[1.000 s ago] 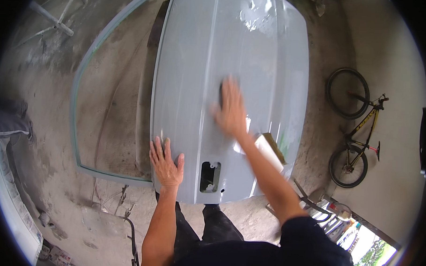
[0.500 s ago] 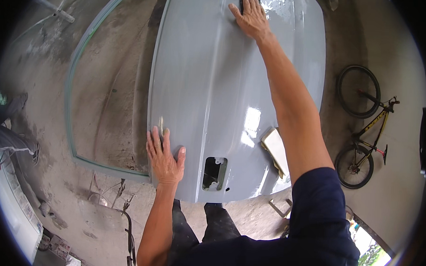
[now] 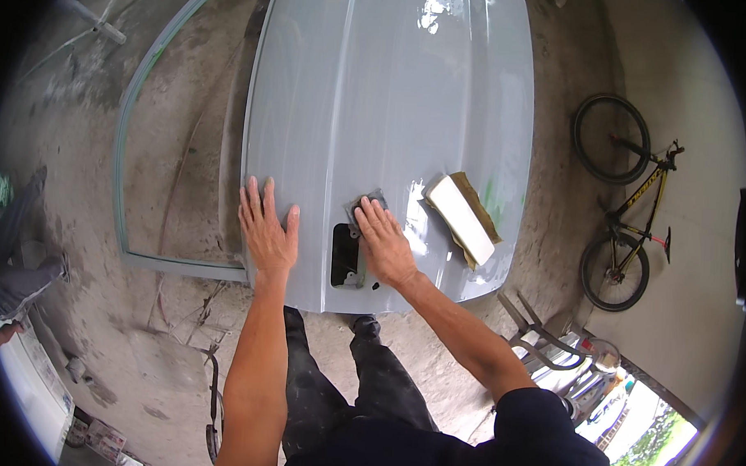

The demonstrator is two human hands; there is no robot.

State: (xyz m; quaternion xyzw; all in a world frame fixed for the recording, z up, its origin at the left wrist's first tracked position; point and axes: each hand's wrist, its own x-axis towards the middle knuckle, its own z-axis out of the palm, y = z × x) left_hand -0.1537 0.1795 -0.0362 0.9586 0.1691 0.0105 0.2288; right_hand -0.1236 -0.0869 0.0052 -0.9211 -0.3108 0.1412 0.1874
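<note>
at far left, well apart from the left hand, a co-worker's leg [image 3: 22,274] stands on the floor. nearer, the window frame [image 3: 122,175] of a grey door [image 3: 410,103] curves out to the left of the left hand [image 3: 268,233]. that hand remains open and flat on the door's left edge, fingers spread, holding nothing.

change noted: the right hand [image 3: 385,243] has come back from the door's far part to its near end, bringing a dark pad [image 3: 355,209]. consequently, the pad's contact with the surface now falls close to the body, to the right of the left hand. the right hand lies flattened over the pad, fingers together; whether the thumb grips it cannot be told.

just right of the right hand, a white block [image 3: 462,220] rests on a brown sheet [image 3: 482,210], untouched. far right of that hand, a bicycle [image 3: 637,211] stands near the wall [image 3: 689,244].

openings: the cutout [image 3: 344,258] begins just below the pad, beside the right hand. its inside is dark, with metal tabs at the rim; deeper contents cannot be told.
</note>
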